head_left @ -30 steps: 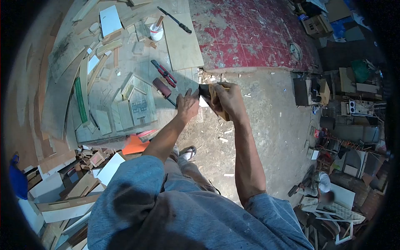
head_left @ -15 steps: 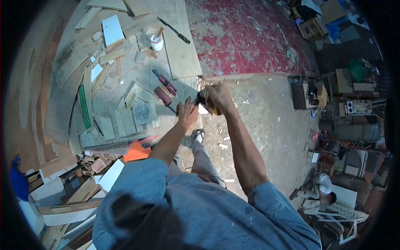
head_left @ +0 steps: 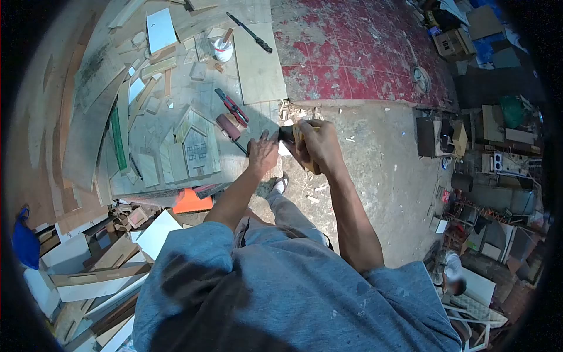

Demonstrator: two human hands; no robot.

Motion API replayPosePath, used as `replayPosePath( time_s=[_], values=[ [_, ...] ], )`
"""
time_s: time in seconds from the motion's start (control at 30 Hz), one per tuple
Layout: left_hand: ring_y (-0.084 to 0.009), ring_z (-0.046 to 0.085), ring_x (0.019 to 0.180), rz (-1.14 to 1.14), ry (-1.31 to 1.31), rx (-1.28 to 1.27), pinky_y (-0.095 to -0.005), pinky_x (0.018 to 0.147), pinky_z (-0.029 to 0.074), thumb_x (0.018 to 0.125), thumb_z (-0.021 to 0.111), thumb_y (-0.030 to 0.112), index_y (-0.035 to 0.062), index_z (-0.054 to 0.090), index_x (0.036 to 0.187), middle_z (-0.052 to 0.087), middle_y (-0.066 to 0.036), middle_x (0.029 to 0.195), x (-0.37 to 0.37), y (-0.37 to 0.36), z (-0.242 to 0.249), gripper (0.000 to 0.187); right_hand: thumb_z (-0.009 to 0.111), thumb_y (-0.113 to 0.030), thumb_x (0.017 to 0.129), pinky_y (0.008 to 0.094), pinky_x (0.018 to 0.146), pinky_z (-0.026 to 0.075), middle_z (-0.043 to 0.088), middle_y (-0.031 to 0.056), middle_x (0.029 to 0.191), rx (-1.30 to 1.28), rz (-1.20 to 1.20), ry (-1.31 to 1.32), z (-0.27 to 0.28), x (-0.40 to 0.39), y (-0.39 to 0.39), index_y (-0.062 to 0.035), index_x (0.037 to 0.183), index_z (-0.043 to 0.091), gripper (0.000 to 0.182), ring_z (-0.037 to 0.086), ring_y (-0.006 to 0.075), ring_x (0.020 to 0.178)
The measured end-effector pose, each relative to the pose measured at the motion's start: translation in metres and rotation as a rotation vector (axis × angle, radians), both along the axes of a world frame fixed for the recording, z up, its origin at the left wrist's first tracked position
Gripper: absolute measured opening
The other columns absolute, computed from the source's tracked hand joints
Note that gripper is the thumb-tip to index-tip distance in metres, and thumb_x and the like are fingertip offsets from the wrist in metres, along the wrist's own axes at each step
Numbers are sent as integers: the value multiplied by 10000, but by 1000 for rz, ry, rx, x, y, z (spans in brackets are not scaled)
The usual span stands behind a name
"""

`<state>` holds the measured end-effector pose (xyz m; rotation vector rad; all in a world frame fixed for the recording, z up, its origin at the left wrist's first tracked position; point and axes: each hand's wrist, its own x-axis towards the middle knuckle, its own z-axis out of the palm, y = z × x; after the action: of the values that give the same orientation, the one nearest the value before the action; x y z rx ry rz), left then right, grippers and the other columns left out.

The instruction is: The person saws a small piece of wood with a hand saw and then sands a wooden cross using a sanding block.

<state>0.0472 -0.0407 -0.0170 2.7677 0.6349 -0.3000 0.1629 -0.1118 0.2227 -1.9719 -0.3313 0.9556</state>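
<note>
My right hand (head_left: 321,144) is wrapped around a yellow-and-black power tool (head_left: 300,154) at the bench's right edge; its exact kind is hard to make out. The tool's dark front end points left, toward my left hand (head_left: 264,154). That hand lies flat with fingers spread on the bench edge, beside a small white piece (head_left: 284,149) partly covered by the tool. Just beyond my left fingers are a maroon sanding roll (head_left: 229,127) with a dark handle and a red-and-black utility knife (head_left: 231,107).
The wooden bench (head_left: 261,70) carries wood offcuts, a white glue pot (head_left: 223,50), a long black knife (head_left: 249,32) and a green strip (head_left: 118,141). Scraps litter the floor (head_left: 369,170). An orange piece (head_left: 192,201) sits below the bench edge. Another person (head_left: 453,273) is at lower right.
My right hand and the power tool have come slightly back and to the right, showing more of the tool. My left hand stays spread at the bench edge. The whole view has shifted a little.
</note>
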Motion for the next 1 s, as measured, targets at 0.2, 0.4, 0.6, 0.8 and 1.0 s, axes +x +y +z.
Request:
replayPosePath(
  time_s=[0.2, 0.4, 0.6, 0.8, 1.0],
  values=[
    [-282, 404, 1411, -6, -76, 31, -622, 992, 407, 891, 701, 369, 115, 601, 1352, 495, -16, 1486, -4, -4, -1, 536, 575, -258, 978, 356, 425, 437, 592, 118, 555, -12, 39, -29, -24, 14, 7, 60, 737, 635, 403, 576, 186, 436],
    [-298, 384, 1429, -25, -55, 39, -637, 1012, 400, 895, 689, 335, 120, 591, 1364, 476, -14, 1503, -5, -5, -10, 525, 570, -258, 974, 379, 424, 456, 614, 131, 561, -81, 109, -32, -22, 24, 23, 92, 800, 648, 398, 590, 215, 430],
    [-282, 320, 1476, -9, 27, 13, -657, 1085, 347, 914, 662, 341, 132, 559, 1411, 378, -3, 1577, -1, 0, -1, 549, 583, -255, 974, 364, 427, 443, 611, 131, 569, 25, 20, -12, -15, 10, 6, 75, 786, 640, 384, 585, 199, 435],
    [-277, 326, 1472, -13, 20, -1, -649, 1049, 371, 913, 663, 341, 117, 611, 1349, 402, 1, 1562, 7, 5, 6, 493, 572, -266, 966, 379, 476, 474, 616, 140, 566, -12, 15, 25, -1, 9, 4, 63, 711, 635, 422, 599, 212, 452],
    [-285, 339, 1466, -7, 40, -23, -634, 1056, 372, 904, 679, 341, 102, 634, 1320, 430, -5, 1545, -2, -4, 14, 482, 585, -231, 981, 336, 395, 423, 597, 125, 577, 34, 59, -57, -28, 14, 1, 75, 773, 623, 372, 569, 187, 415]
  ],
)
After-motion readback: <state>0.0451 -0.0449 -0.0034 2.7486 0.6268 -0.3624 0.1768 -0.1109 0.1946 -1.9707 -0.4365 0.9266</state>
